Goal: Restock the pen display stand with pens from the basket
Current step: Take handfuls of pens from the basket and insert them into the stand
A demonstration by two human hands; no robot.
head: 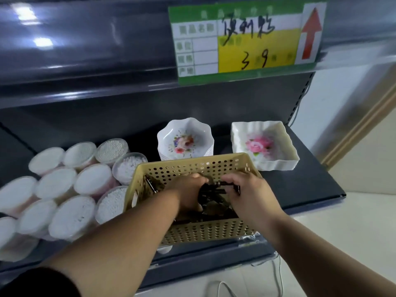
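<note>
**A:** Two hands in one basket. How far along is the restocking?

**B:** Early, I'd judge. The beige perforated basket [203,232] holds a dark heap of pens [214,197], and the display stand isn't in view at all, so no pen can be counted as placed. Gathering is the step in hand; carrying and slotting are all left to do.

**A:** What are the hands doing exactly?

**B:** The right hand [243,189] has its fingers curled over a small bunch of pens, lifted just above the heap. The left hand [189,194] is knuckles-up with its fingers sunk among the pens. Blur and the hand's own back hide them, so I cannot tell whether it grips anything.

**A:** And where does the basket sit?

**B:** On a dark shelf [310,185], at its front edge. Tubs of cotton swabs [70,189] crowd against its left side. Behind it stand a scalloped floral dish [185,140] and a square floral dish [263,144], side by side but apart.

**A:** Anything overhead?

**B:** Another dark shelf with a green and yellow price label [242,39] bearing a red arrow. To the right there's a pale floor [353,221] and a light wall.
</note>
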